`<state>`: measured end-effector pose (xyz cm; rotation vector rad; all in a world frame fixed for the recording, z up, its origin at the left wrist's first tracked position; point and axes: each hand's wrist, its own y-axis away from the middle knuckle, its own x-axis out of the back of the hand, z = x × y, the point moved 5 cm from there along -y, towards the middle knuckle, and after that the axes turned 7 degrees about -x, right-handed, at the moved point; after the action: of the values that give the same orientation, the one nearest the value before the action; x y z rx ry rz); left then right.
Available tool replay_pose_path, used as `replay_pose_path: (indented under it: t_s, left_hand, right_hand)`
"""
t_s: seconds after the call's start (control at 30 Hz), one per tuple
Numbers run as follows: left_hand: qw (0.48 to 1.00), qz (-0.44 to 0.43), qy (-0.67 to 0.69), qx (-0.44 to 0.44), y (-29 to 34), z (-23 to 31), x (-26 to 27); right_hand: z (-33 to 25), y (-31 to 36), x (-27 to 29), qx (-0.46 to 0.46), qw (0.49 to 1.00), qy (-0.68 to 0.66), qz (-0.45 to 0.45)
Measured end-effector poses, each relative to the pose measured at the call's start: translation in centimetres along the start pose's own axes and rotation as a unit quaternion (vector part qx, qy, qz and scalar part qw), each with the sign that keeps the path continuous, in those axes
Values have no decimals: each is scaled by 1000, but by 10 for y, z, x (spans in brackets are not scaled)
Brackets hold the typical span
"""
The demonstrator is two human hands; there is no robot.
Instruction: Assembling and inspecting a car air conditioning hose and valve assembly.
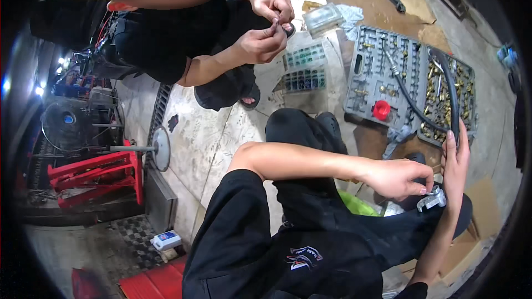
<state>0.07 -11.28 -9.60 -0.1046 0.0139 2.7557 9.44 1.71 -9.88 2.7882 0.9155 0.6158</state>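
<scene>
My left hand reaches across from the left, thumb and fingers pinched on a silver metal piece with a rounded, notched shape. That piece sits just above my right thigh; its exact kind I cannot make out. Close beside it, my right hand is wrapped round a thick black hose, fingers pointing up along it. A thinner dark hose length with a metal end lies over the open grey case. Many brass fittings fill the case's right half, and a red round cap lies in its left half.
Across from me a co-worker in black holds something small between both hands. Divided boxes of small rings lie on the tiled floor. Cardboard is spread at the back. A red metal stand and a fan stand left.
</scene>
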Motion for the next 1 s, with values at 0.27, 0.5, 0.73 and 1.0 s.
replay_pose_path:
  t_s: [0.27, 0.5, 0.73, 1.0]
  left_hand:
    - [977, 131, 166, 2, 6, 34, 9]
    - [896, 243, 371, 10, 44, 30, -42]
    - [902, 356, 238, -62, 73, 37, -30]
    - [910, 395, 104, -73, 44, 20, -32]
  right_hand:
    - [-11, 13, 30, -46, 978, -176, 104]
    - [-28, 37, 8, 4, 930, -330, 162]
    - [-44, 61, -15, 29, 922, -354, 156]
    - [-37, 49, -20, 43, 926, -333, 170]
